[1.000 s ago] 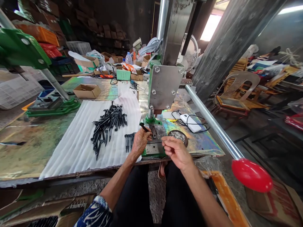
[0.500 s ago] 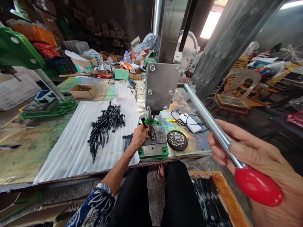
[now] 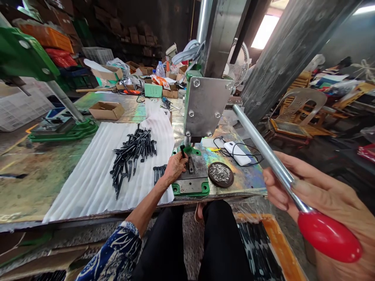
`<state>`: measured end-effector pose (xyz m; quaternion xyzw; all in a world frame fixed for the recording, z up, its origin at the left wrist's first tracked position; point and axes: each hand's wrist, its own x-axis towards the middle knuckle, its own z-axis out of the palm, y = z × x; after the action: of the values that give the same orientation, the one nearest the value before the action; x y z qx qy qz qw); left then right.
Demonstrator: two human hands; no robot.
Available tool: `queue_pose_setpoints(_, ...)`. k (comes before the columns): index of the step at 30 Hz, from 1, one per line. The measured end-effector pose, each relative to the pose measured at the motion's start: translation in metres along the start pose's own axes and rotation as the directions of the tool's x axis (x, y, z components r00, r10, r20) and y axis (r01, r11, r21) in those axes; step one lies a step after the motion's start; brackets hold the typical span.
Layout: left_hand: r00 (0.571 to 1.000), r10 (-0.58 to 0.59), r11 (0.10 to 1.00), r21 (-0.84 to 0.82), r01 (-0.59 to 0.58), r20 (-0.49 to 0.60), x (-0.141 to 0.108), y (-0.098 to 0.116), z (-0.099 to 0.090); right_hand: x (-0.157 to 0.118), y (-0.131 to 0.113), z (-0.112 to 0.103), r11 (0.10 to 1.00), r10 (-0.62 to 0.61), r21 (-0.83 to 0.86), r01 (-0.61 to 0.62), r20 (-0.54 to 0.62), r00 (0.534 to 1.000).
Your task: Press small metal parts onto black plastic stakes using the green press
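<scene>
My left hand pinches a black plastic stake at the metal bed of a green hand press. The stake's flat head sticks up above my fingers; its lower end is hidden by them. My right hand is wrapped round the steel lever of the press, just above its red knob. Left of the press, a heap of black stakes lies on white foam sheet, with a short row of them beside my left wrist. A round dish of small metal pins stands right of the bed.
A white power bank with a black cable lies behind the dish. A second green press stands at the left, near an open cardboard box. Below the table's front edge, an orange-edged box holds more black pieces.
The whole view has shifted slightly, so things sit a little further right. My left hand still pinches the stake at the bed, and my right hand keeps its grip on the lever.
</scene>
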<state>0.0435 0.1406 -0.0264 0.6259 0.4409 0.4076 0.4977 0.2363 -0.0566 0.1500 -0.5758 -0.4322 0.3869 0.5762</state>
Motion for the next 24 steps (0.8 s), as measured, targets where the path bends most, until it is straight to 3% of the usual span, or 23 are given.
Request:
queue_pose_setpoints(4, 0.999, 0.020, 0.990, 0.138, -0.025, 0.039, 0.001, 0.005, 0.001, 0.003, 0.002, -0.007, 0.991, 0.103, 0.088, -0.104, 0.016, 0.995)
queue_pose_setpoints(10, 0.987, 0.119, 0.910, 0.386, -0.152, 0.106, 0.004, 0.007, 0.002, -0.001, 0.003, -0.006, 0.990, 0.105, 0.090, -0.108, 0.038, 0.994)
queue_pose_setpoints(16, 0.966, 0.195, 0.852, 0.459, -0.252, 0.169, 0.009, 0.004, 0.002, -0.002, 0.008, 0.005, 0.984, 0.175, -0.017, -0.177, 0.261, 0.949)
queue_pose_setpoints(24, 0.965, 0.188, 0.862, 0.441, -0.252, 0.183, 0.012, 0.005, 0.004, 0.001, 0.030, 0.028, 0.982, 0.120, -0.161, -0.098, 0.132, 0.984)
